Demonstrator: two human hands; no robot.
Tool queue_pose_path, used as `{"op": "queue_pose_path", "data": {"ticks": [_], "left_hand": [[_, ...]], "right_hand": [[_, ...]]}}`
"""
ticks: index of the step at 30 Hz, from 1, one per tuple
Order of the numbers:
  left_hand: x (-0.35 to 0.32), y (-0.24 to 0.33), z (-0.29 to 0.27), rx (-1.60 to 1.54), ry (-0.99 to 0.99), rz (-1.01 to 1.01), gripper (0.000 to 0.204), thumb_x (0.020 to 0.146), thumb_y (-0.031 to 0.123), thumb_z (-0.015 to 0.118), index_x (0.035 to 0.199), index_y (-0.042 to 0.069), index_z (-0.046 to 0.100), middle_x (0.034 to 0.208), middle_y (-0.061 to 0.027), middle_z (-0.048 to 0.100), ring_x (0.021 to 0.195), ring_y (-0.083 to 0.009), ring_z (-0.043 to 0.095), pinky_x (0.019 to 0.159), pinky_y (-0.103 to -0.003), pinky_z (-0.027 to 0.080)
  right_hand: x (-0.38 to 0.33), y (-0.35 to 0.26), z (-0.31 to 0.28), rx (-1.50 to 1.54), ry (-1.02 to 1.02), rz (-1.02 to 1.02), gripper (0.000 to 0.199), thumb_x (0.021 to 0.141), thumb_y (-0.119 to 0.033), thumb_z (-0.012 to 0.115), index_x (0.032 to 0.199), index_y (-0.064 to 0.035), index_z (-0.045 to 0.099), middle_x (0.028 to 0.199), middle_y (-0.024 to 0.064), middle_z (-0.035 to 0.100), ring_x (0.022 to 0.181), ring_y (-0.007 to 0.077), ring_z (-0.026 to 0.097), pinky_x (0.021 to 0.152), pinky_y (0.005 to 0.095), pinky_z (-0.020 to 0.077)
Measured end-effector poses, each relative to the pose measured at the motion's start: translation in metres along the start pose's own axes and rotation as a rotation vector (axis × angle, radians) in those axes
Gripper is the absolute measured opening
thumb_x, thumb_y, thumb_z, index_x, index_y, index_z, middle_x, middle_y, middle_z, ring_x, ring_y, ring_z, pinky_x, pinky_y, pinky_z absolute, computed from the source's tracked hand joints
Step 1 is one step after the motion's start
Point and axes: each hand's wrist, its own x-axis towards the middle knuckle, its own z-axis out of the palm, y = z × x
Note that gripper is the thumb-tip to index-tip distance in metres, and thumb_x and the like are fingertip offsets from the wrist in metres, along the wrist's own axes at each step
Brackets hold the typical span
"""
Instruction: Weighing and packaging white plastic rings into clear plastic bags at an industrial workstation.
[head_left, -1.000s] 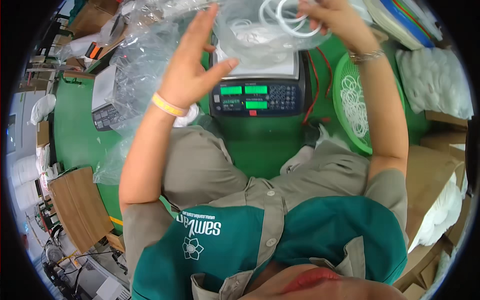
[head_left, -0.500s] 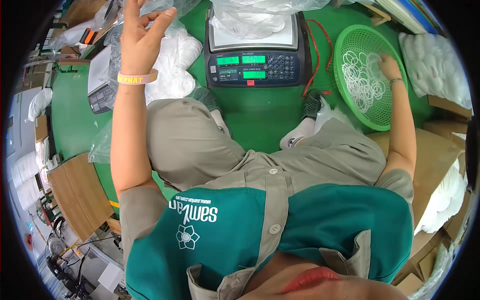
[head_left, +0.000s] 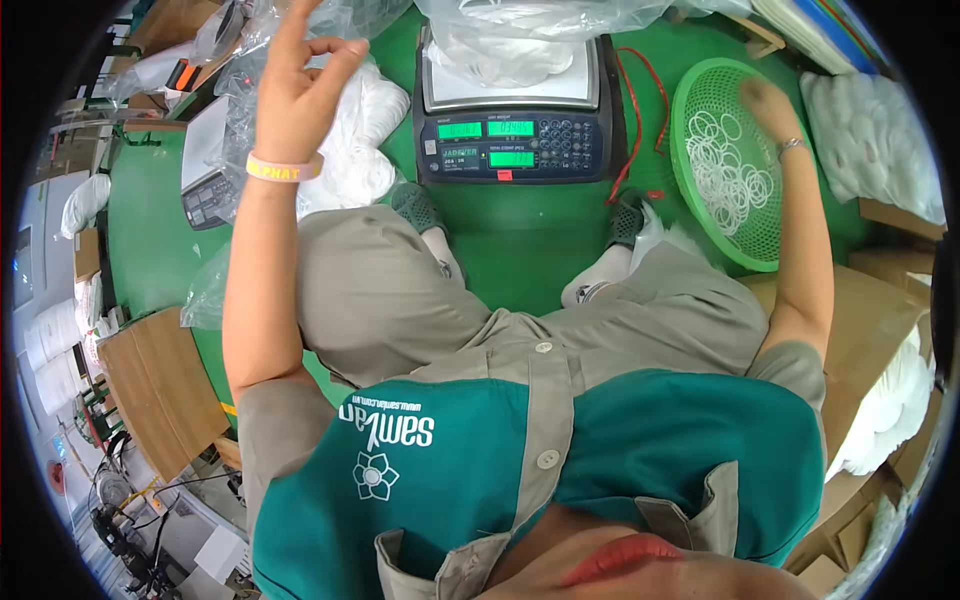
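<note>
My left hand is raised at the upper left, beside clear plastic bags. Its thumb and fingers are apart and nothing shows between them; one fingertip runs past the top edge. Over the far right part of a green mesh basket is my right hand, its fingers smeared by motion. Thin white rings lie loose in the basket, left of that hand. A dark digital scale stands ahead of me, bearing a clear bag of white material.
White bundles lie left of the scale, near a second scale. Red cord runs on the green floor. A wrapped white bundle sits beyond the basket. Cardboard stands at left, a carton at right.
My right hand has drawn up and slightly left from the rings, over the basket's far side. My left hand has shifted a little right and down in the picture.
</note>
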Motion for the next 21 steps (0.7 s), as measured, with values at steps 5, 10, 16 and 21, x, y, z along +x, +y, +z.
{"op": "queue_pose_path", "data": {"ticks": [5,10,16,21], "left_hand": [[0.002,0.007,0.02,0.238,-0.253,0.116,0.069,0.074,0.009,0.063,0.135,0.019,0.032,0.139,-0.0137,0.029,0.11,-0.0225,0.039,0.064,-0.023,0.046],[-0.004,0.004,0.038,0.261,-0.454,0.039,0.07,0.076,0.016,0.061,0.136,0.029,0.027,0.134,-0.0381,0.014,0.13,-0.0427,0.012,0.094,-0.038,0.038],[-0.009,0.019,0.031,0.182,-0.544,0.0,0.069,0.076,0.018,0.061,0.136,0.025,0.028,0.137,-0.0329,0.014,0.129,-0.0413,0.018,0.099,-0.039,0.031],[-0.021,0.007,0.005,0.203,-0.492,-0.049,0.062,0.076,0.018,0.061,0.133,0.019,0.035,0.136,-0.0301,0.022,0.127,-0.0393,0.026,0.097,-0.038,0.034]], "right_hand": [[0.036,-0.141,-0.075,0.909,0.163,-0.538,0.024,0.089,-0.022,0.049,0.094,-0.002,0.06,0.082,0.0018,0.063,0.075,0.0099,0.057,0.07,0.0259,0.0449],[0.095,-0.277,-0.01,0.187,-0.223,-0.71,0.028,0.086,-0.023,0.044,0.097,-0.0022,0.061,0.091,0.0136,0.064,0.082,0.0267,0.059,0.077,0.0347,0.045],[0.125,-0.262,0.13,-0.117,-0.108,-0.484,0.034,0.079,-0.014,0.045,0.111,-0.0103,0.055,0.107,0.0156,0.059,0.097,0.0293,0.058,0.079,0.0399,0.0466],[0.109,-0.283,0.053,-0.003,0.103,-0.357,0.021,0.08,-0.023,0.048,0.086,-0.0078,0.062,0.086,0.015,0.063,0.08,0.0339,0.059,0.07,0.0438,0.0475]]}}
